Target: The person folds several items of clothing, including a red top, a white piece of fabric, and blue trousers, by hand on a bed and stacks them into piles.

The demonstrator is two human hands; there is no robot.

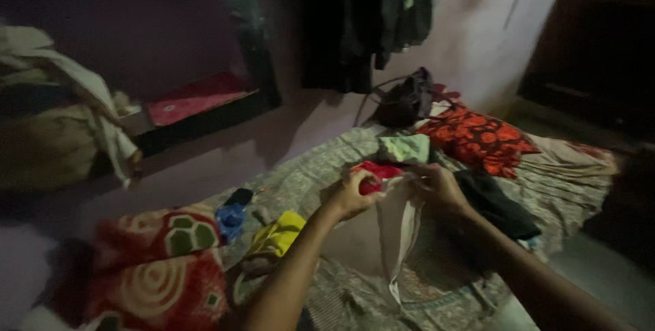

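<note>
White cloth (372, 232) with a dangling strap lies spread on the patterned bedcover (566, 181) in front of us, its upper edge gathered up between our two hands. Our left hand (351, 193) has its fingers curled shut around that edge, close against a red garment (377, 171) just behind it. Our right hand (439, 186) pinches the same edge with fingers drawn together; the light is too dim to see each fingertip.

We go from the biggest things down. Dark clothes (382, 17) hang against the pale wall (477, 44) at the back. A red blanket (157, 263) with green and cream shapes is bunched at the near left of the bed. A heap of pale cloth (61, 113) sits at the far left, beside a low dark shelf with a red mat (194, 97). On the far side of the bed lies a red and black printed cloth (481, 139), with a dark bag (406, 102) behind it. A black garment (498, 205) lies just right of our right hand. A folded pale green piece (404, 147) rests behind the red garment. A yellow cloth (276, 235) and a small blue one (230, 220) lie left of our left forearm.
</note>
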